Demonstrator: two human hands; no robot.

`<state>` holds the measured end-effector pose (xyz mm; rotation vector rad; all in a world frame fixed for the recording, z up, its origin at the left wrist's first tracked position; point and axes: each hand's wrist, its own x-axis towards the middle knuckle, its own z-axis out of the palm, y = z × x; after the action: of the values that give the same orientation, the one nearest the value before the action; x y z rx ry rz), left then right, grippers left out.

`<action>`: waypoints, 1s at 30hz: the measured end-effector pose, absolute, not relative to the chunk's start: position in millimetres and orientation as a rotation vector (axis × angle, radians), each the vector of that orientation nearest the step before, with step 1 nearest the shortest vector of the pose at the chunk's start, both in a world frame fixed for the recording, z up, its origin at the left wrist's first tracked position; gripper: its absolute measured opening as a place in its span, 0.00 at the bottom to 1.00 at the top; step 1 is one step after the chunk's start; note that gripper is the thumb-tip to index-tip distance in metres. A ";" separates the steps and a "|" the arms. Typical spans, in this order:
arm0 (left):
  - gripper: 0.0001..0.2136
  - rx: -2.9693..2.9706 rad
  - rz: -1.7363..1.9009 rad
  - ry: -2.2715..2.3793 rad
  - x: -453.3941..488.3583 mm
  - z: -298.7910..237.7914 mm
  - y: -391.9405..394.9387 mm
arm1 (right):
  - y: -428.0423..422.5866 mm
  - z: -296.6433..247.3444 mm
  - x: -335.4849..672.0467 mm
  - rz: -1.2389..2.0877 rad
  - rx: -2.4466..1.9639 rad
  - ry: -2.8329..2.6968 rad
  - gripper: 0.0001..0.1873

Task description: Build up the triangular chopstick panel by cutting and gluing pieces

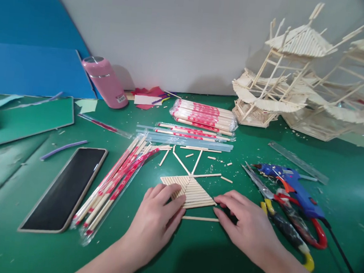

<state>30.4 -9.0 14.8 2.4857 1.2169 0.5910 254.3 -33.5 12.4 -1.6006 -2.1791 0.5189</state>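
Observation:
A fan-shaped panel of glued wooden sticks [197, 194] lies flat on the green table, with a few bare stick spokes [208, 175] running out from its peak. My left hand [159, 211] rests over the panel's left part, fingers curled on its face and thumb by the lower edge. At the panel's lower right corner, the thumb and forefinger of my right hand [244, 220] close around the tip. Just below the panel's lower edge, a single wooden stick [200, 218] spans between my two thumbs; whether they grip it I cannot tell.
Left of my hands lie wrapped chopsticks [114, 186] and a phone [65, 190]. On the right are scissors [260, 183], pliers [285, 230] and a blue glue gun [298, 191] with its cable. Behind stand a pink bottle [105, 81], a chopstick bundle [204, 115] and stick-built pagodas [268, 93].

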 end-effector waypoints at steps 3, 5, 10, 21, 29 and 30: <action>0.09 2.488 0.621 1.204 29.4 10.8 -8.2 | -31.7 10.9 254.7 0.551 -1.594 -2.176 0.09; 0.10 2.481 0.648 1.197 29.0 8.6 -7.6 | -30.6 10.1 254.8 0.570 -1.588 -2.169 0.09; 0.10 2.489 0.678 1.172 27.8 4.8 -6.3 | -27.2 11.8 255.5 0.618 -1.573 -2.164 0.09; 0.10 2.514 0.696 1.145 25.9 0.6 -4.9 | -29.7 18.8 258.6 0.470 -1.616 -2.143 0.09; 0.10 2.467 0.698 1.109 24.9 4.9 -5.7 | -43.3 35.6 363.0 -0.085 -2.215 -1.478 0.16; 0.11 2.458 0.698 1.106 23.3 6.5 -6.3 | -42.8 32.6 374.6 -0.049 -2.255 -1.480 0.19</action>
<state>23.3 -6.3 6.5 2.4578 1.1059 0.6979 374.6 -42.8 32.6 -2.2554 -1.4798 -0.0487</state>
